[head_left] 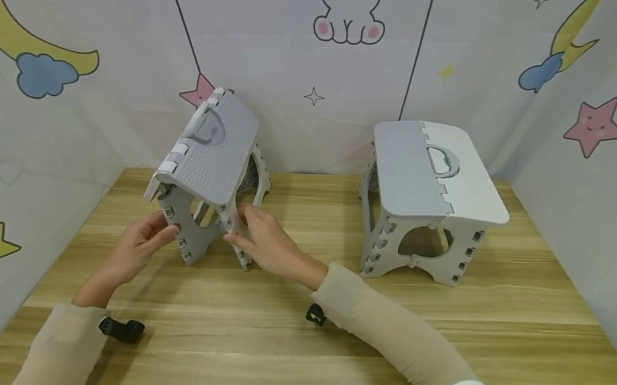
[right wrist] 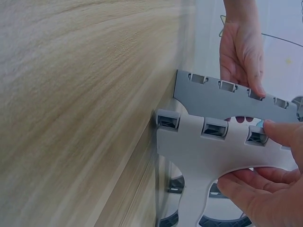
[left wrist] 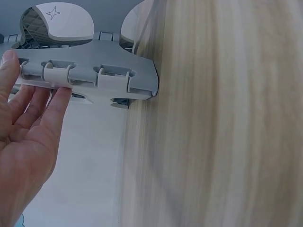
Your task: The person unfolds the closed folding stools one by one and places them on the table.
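A grey and white folding step stool (head_left: 212, 151) stands half folded at the left of the table, its top bent along the middle seam. My left hand (head_left: 136, 245) holds the hinged edge of its left leg panel (left wrist: 106, 71), thumb on one side and fingers on the other. The right hand (head_left: 269, 243) pinches the white right leg panel (right wrist: 203, 142), thumb at the hinged edge and fingers through the cut-out. Between the hands the two panels stand at an angle to each other. The loop handle (head_left: 210, 129) lies near the seam of the top.
A second folding stool (head_left: 437, 171) stands fully unfolded at the right, its top flat. The wood-grain table (head_left: 257, 336) reaches back to a printed cloth wall (head_left: 312, 134). Black wrist devices (head_left: 122, 329) sit by both sleeves.
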Motion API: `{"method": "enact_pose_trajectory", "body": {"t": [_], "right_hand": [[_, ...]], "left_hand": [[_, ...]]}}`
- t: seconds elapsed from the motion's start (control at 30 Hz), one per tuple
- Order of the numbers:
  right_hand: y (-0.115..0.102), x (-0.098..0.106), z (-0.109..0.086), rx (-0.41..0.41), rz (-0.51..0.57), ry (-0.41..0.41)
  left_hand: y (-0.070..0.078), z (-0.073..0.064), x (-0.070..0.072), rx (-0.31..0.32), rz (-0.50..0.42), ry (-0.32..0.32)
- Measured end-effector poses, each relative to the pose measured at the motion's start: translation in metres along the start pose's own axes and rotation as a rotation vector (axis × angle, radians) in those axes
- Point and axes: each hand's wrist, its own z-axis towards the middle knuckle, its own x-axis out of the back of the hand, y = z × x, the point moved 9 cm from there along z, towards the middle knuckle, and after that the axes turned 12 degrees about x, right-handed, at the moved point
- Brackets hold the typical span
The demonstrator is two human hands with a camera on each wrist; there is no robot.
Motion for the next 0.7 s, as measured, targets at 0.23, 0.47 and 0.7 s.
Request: {"method": "enact_pose_trajectory", "body": {"t": [0.23, 0.47, 0.7], "right_hand": [[0.0009, 0.0017, -0.0024, 0.004, -0.004, -0.005], [0.0015, 0.0034, -0.0044, 0.006, -0.007, -0.005], [0.0017, 0.0064, -0.0073, 0.009, 0.006, -0.005]], "left_hand": [[-0.0003, -0.0003, -0.0001, -0.005, -0.018, -0.003], [-0.0002, -0.0012, 0.0004, -0.011, -0.026, 0.001], [0.0006, -0.0011, -0.0006, -0.009, -0.035, -0.002]]}}
